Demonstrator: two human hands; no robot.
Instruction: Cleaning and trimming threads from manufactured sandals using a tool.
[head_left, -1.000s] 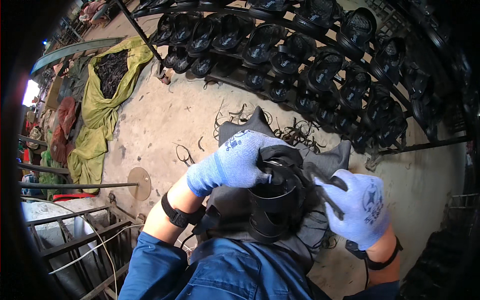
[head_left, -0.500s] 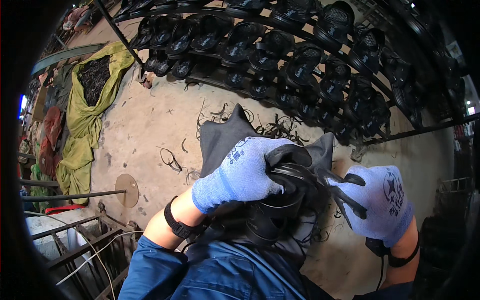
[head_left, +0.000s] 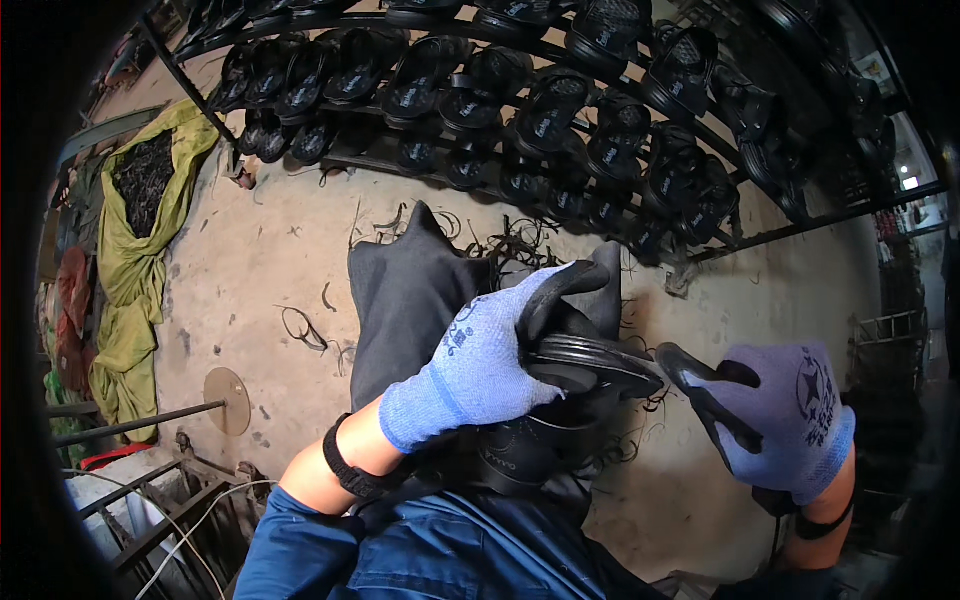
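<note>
Gloved hands stand side by side: the left hand (head_left: 480,370) is clamped around a black sandal (head_left: 600,358), while the right hand (head_left: 765,415) is partly curled just beside it, and whether its dark-coated fingers grip anything cannot be told. Around and below both hands spreads the pale floor (head_left: 240,330). Beyond them stands a dark metal rack (head_left: 830,219), its tiers crowded with black footwear (head_left: 410,95). Well out to the left of the left hand sags a yellow-green sack (head_left: 125,370), open on dark shreds (head_left: 143,190). Grey cloth (head_left: 410,290) drapes under and past the left hand. From that hand, the sandal's ridged edge points toward the right fingertips. Thin black scraps (head_left: 515,235) litter the ground past the left hand.
</note>
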